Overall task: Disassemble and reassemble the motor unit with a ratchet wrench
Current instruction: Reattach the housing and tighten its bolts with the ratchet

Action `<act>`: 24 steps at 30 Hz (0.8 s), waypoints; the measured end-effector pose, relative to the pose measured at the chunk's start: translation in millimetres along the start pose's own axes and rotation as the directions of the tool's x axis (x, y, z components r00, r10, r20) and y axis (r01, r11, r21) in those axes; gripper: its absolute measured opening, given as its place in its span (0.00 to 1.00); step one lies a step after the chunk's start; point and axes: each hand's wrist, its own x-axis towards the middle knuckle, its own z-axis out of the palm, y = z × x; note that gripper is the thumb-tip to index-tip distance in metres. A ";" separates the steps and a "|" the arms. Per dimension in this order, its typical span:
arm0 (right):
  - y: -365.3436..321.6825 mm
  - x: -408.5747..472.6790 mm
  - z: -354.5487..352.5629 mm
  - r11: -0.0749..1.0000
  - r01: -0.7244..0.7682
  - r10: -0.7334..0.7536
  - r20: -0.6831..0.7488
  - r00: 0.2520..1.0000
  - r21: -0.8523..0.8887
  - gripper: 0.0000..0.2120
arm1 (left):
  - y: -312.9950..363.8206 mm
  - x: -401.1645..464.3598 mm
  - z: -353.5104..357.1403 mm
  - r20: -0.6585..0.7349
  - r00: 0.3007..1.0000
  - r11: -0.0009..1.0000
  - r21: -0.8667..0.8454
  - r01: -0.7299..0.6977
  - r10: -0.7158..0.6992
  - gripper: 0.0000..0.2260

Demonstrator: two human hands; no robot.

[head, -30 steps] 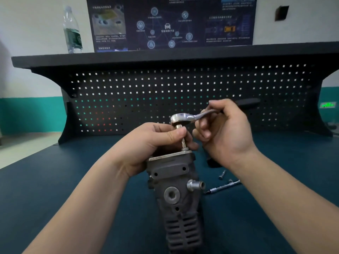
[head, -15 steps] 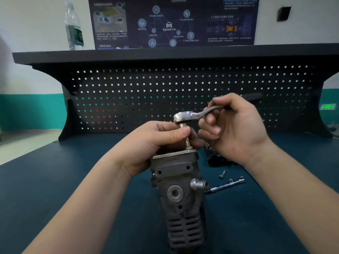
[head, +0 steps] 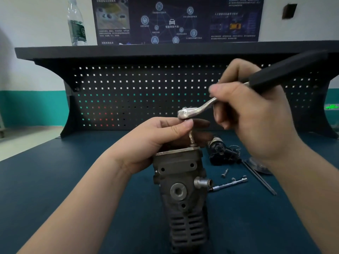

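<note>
I read this as mid-job, on one bolt at the top of the motor unit (head: pixel 180 191), which stands upright on the table (head: pixel 55 180) directly in front of me. My left hand (head: pixel 154 142) curls around the top of the housing, with thumb and fingers closed on the bit shaft (head: pixel 191 137) that runs from the ratchet wrench (head: pixel 201 109) down to the unit's top plate. My right hand (head: pixel 256 116) is clamped on the wrench where the metal neck meets the black grip, which sticks out up and to the right.

Some stripping looks already done: a loose screw (head: pixel 224 173) lies on the table just right of the unit, with an extension bar (head: pixel 229 183) beside it, a dark detached part (head: pixel 222 153) further back, and thin rods (head: pixel 258 177) near my right wrist. The face of the unit shows open holes, so I judge fasteners are out there. Whether this bolt is going out or back in, I cannot tell.

Hidden: my left fingers cover the far side of the top plate and most of the shaft, so the bolt head and how the bit sits in it are out of sight. The wrench head is blurred. My right forearm covers part of a round shiny item at the table's right, and the unit's base is cut off by the frame's lower edge.
</note>
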 end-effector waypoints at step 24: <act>43.2 1.9 -2.6 0.499 -0.469 0.527 0.174 0.832 0.729 0.09 | 1.5 -1.0 3.7 -0.099 0.995 1.000 0.024 0.013 -0.011 0.08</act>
